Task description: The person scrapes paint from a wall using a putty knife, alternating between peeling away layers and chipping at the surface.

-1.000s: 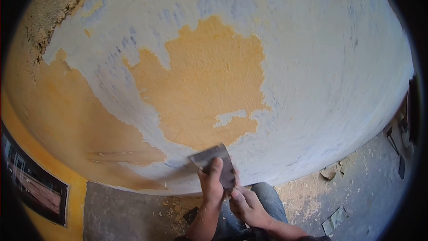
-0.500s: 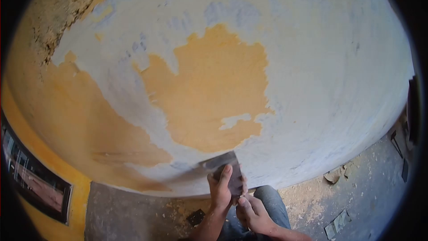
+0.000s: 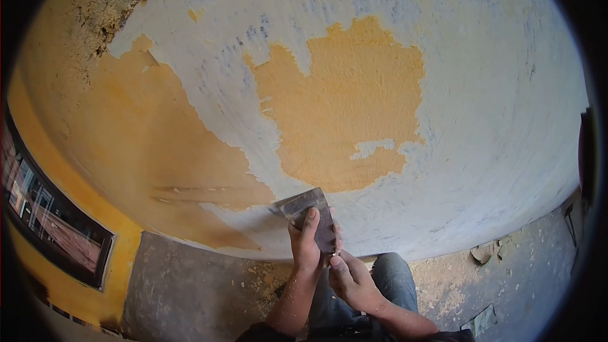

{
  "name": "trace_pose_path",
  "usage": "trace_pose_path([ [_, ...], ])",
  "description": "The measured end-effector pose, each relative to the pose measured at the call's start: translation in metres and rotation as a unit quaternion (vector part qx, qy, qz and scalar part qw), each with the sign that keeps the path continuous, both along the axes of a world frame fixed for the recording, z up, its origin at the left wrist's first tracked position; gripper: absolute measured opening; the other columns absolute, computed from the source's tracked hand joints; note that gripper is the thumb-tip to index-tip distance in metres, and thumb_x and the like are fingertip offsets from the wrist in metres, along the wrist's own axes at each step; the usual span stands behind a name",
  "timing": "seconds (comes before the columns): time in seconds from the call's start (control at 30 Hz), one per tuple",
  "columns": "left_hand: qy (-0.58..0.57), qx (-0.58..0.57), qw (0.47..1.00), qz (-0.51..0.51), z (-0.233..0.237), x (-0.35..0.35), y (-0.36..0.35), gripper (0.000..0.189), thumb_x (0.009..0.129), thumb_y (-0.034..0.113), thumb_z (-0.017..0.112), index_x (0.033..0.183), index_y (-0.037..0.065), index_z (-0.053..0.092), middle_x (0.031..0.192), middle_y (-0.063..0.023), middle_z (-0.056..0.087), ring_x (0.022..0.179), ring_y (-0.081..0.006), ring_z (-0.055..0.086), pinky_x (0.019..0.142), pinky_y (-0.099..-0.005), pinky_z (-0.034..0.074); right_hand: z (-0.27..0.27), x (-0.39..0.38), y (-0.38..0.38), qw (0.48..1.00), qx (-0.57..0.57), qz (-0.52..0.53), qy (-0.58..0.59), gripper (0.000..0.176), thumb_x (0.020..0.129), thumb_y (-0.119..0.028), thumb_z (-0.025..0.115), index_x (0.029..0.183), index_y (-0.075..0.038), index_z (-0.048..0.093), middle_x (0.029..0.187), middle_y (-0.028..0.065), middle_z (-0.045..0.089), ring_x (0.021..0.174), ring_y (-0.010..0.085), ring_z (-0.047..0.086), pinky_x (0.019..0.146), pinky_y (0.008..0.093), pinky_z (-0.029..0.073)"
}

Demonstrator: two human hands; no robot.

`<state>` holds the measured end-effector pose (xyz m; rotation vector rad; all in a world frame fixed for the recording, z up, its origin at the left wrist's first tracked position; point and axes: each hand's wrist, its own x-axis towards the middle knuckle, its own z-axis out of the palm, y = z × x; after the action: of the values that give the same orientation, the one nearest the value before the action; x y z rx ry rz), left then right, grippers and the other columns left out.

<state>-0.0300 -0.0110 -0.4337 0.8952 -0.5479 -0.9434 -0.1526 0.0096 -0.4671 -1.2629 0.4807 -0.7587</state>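
The scraper (image 3: 308, 209) lies flat against the wall (image 3: 481, 120), low down, just under the big orange patch (image 3: 351, 101) where the pale coat is gone. Its wide edge sits at the border between the pale coat and a second bare orange area on the left. Pale wall spreads wide above and to the right. Below, the wall's bottom edge and the gritty floor (image 3: 190, 278) are close. The tool's long axis runs nearly upright, with the blade edge up and leaning a little left and the handle down toward the person.

The left hand (image 3: 305, 245) is closed round the scraper, forefinger stretched up along the blade face (pressing it to the wall). The right hand (image 3: 350, 280) sits just below, curled about the handle's lower end, thumb tip up against it. Both forearms rise from the bottom edge, over a jeans-clad knee (image 3: 396, 275). Broken chips (image 3: 484, 253) lie on the floor to the right.
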Motion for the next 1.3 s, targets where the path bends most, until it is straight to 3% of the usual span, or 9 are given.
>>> trace_pose_path([
  [0.47,-0.020,0.003,1.000,-0.010,0.002,-0.003,0.002,0.041,0.095,0.038,0.056,0.101,-0.002,0.055,0.061,-0.0098,0.057,0.039,-0.0174,0.053,0.034,-0.0271,0.042,0.014,-0.005,0.007,0.996,0.084,0.020,0.025,0.029,0.105,-0.032,0.038,0.098,-0.005,0.046,0.058,-0.0049,0.035,0.046,0.0055,0.031,0.042,0.0225,0.027],
  [0.73,-0.025,-0.001,0.999,-0.022,0.010,-0.003,0.001,0.042,0.094,0.038,0.058,0.100,-0.004,0.056,0.060,-0.0109,0.057,0.040,-0.0176,0.053,0.037,-0.0273,0.043,0.024,-0.008,0.003,0.994,0.105,0.014,0.032,0.029,0.105,-0.027,0.040,0.094,-0.002,0.051,0.059,-0.0031,0.043,0.049,0.0070,0.039,0.047,0.0249,0.034],
  [0.8,-0.037,0.006,0.999,-0.003,0.004,0.001,-0.002,0.041,0.094,0.037,0.059,0.100,-0.004,0.056,0.060,-0.0111,0.057,0.040,-0.0179,0.053,0.037,-0.0285,0.043,0.008,0.004,0.002,0.997,0.079,0.017,0.017,0.033,0.105,-0.036,0.037,0.103,-0.005,0.048,0.058,-0.0037,0.037,0.044,0.0056,0.033,0.041,0.0218,0.029],
  [1.0,-0.007,-0.011,1.000,-0.009,0.014,-0.003,0.000,0.035,0.094,0.032,0.060,0.095,-0.002,0.058,0.063,-0.0112,0.059,0.042,-0.0179,0.055,0.038,-0.0285,0.043,0.025,-0.009,-0.003,0.996,0.062,0.020,0.053,0.033,0.105,-0.035,0.037,0.096,-0.005,0.047,0.059,-0.0030,0.041,0.047,0.0062,0.037,0.043,0.0229,0.032],
  [1.07,0.033,-0.042,0.998,-0.026,0.036,0.006,0.000,0.038,0.095,0.035,0.057,0.100,-0.002,0.055,0.062,-0.0101,0.057,0.040,-0.0167,0.053,0.034,-0.0267,0.042,0.038,0.004,-0.012,0.998,-0.045,0.008,0.033,0.033,0.105,-0.034,0.037,0.099,-0.004,0.048,0.059,-0.0031,0.041,0.047,0.0053,0.038,0.043,0.0217,0.032],
  [1.1,0.018,-0.045,0.999,0.007,0.038,0.005,-0.005,0.038,0.095,0.037,0.057,0.100,0.000,0.055,0.061,-0.0087,0.056,0.040,-0.0163,0.053,0.033,-0.0272,0.042,0.059,0.000,-0.010,0.998,0.028,0.024,0.054,0.031,0.104,-0.028,0.040,0.094,-0.001,0.052,0.061,0.0007,0.046,0.055,0.0095,0.043,0.052,0.0267,0.038],
  [1.2,-0.028,-0.016,0.999,-0.024,0.005,0.000,0.004,0.040,0.096,0.040,0.055,0.101,0.001,0.055,0.061,-0.0078,0.056,0.040,-0.0155,0.052,0.034,-0.0266,0.042,0.015,-0.007,0.005,0.997,-0.039,-0.027,0.067,0.031,0.104,-0.028,0.041,0.096,0.000,0.052,0.062,0.0024,0.047,0.056,0.0103,0.044,0.053,0.0276,0.038],
  [1.23,-0.050,-0.019,0.998,-0.029,0.000,-0.005,0.005,0.041,0.096,0.042,0.053,0.100,0.002,0.055,0.060,-0.0067,0.056,0.040,-0.0150,0.052,0.035,-0.0259,0.042,0.022,-0.015,0.009,0.992,0.096,0.003,0.080,0.030,0.103,-0.028,0.043,0.096,0.000,0.052,0.062,0.0030,0.048,0.056,0.0108,0.045,0.052,0.0283,0.039],
  [1.3,-0.029,-0.021,0.999,-0.026,0.008,-0.001,0.000,0.040,0.096,0.042,0.054,0.099,0.002,0.056,0.060,-0.0066,0.056,0.040,-0.0151,0.053,0.035,-0.0257,0.042,0.024,-0.008,-0.001,0.996,0.048,-0.007,0.074,0.030,0.103,-0.028,0.043,0.095,0.000,0.053,0.061,0.0023,0.047,0.055,0.0107,0.044,0.052,0.0281,0.038],
])
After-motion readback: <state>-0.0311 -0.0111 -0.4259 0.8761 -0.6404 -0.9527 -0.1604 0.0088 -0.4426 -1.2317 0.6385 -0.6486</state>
